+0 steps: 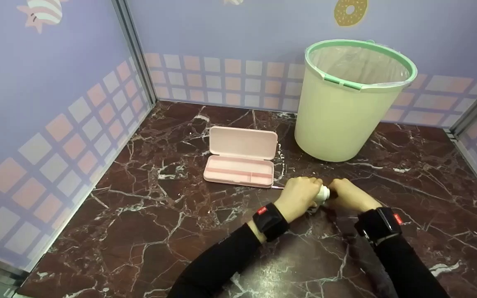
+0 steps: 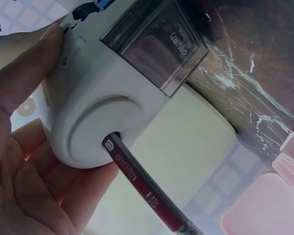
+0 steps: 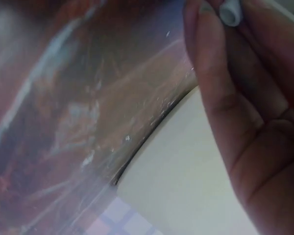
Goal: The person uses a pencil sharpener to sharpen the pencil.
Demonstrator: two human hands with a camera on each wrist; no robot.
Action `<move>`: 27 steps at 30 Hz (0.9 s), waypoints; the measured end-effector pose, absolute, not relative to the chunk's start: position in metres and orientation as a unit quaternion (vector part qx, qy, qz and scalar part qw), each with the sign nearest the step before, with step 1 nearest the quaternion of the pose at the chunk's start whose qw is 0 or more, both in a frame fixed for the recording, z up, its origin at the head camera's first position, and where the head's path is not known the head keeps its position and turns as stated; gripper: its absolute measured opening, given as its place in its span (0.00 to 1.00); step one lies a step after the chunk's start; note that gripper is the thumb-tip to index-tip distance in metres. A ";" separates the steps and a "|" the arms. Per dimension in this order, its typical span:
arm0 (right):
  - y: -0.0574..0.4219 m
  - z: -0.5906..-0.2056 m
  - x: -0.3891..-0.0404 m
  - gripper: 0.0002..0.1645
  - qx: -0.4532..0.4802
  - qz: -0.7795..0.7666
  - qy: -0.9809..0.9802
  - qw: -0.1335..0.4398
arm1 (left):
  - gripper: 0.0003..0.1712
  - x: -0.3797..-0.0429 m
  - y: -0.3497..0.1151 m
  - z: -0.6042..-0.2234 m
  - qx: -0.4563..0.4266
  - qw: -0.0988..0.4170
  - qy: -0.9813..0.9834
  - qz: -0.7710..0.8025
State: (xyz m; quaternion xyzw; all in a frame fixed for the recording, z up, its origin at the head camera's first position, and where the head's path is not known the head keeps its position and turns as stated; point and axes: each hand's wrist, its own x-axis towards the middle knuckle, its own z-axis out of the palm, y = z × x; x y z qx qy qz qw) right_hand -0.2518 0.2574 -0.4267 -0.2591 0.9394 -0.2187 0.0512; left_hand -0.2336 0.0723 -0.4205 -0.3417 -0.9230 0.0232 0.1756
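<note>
My left hand (image 1: 300, 193) grips a white crank pencil sharpener (image 2: 88, 83), thumb on one side and fingers on the other. Its clear shavings drawer (image 2: 161, 46) shows in the left wrist view. A dark red HB pencil (image 2: 137, 178) sticks out of the sharpener's round hole; its far end shows beside the pencil case in the head view. On the opposite side my right hand (image 1: 352, 196) pinches a small grey knob (image 3: 230, 12), which looks like the crank handle. The crank arm itself is hidden by the fingers.
A pink pencil case (image 1: 238, 176) lies with its lid up, left of the hands. Behind them stands a pale green bin (image 1: 338, 116) with a plastic liner. Patterned walls (image 1: 68, 124) edge the dark marbled table (image 1: 147, 215) at the left, back and right.
</note>
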 end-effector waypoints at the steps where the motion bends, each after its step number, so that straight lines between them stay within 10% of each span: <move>1: 0.258 -0.427 -0.249 0.09 -0.257 -0.225 0.938 0.057 | 0.28 -0.233 0.073 -0.421 -0.340 0.175 -0.924 0.021; 12: 0.266 -0.419 -0.217 0.05 -0.297 -0.280 0.908 0.091 | 0.26 -0.231 0.078 -0.420 -0.309 0.166 -0.936 0.035; 27: 0.260 -0.403 -0.193 0.04 -0.247 -0.288 0.925 -0.004 | 0.12 -0.229 0.080 -0.422 -0.294 0.222 -0.929 0.034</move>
